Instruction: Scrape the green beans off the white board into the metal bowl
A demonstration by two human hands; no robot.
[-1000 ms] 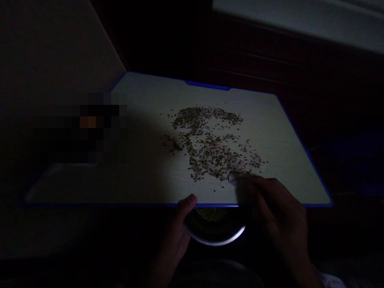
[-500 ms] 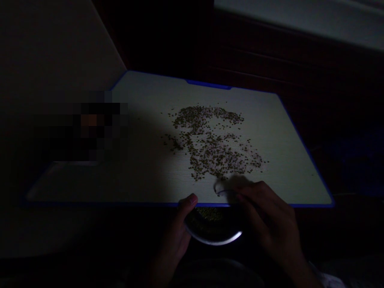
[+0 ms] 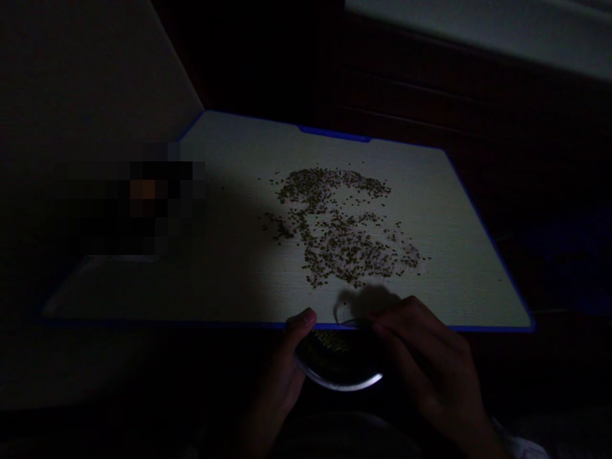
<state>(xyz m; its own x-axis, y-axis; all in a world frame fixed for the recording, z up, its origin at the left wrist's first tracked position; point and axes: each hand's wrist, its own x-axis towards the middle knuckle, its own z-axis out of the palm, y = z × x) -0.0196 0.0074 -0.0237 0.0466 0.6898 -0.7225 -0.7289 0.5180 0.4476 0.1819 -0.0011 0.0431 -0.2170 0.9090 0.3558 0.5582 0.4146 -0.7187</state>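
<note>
On the pale, blue-edged board lie many small dark-green beans in loose patches, with whitish bits among them. My left hand grips a shiny metal bowl just under the near edge of the board, its thumb up by that edge. More beans lie inside the bowl. My right hand pinches a thin, dark, curved piece, whose kind I cannot make out in the dim light. Its tip is at the board's near edge, above the bowl.
A blurred-out dark patch covers the board's left side. Behind the board are dark panels and a pale ledge. A dim blue object is on the right, and a pale surface rises at the left.
My right hand has drawn the thin curved piece a little toward me, from on the board down to its near edge. My left hand and the bowl stay almost still.
</note>
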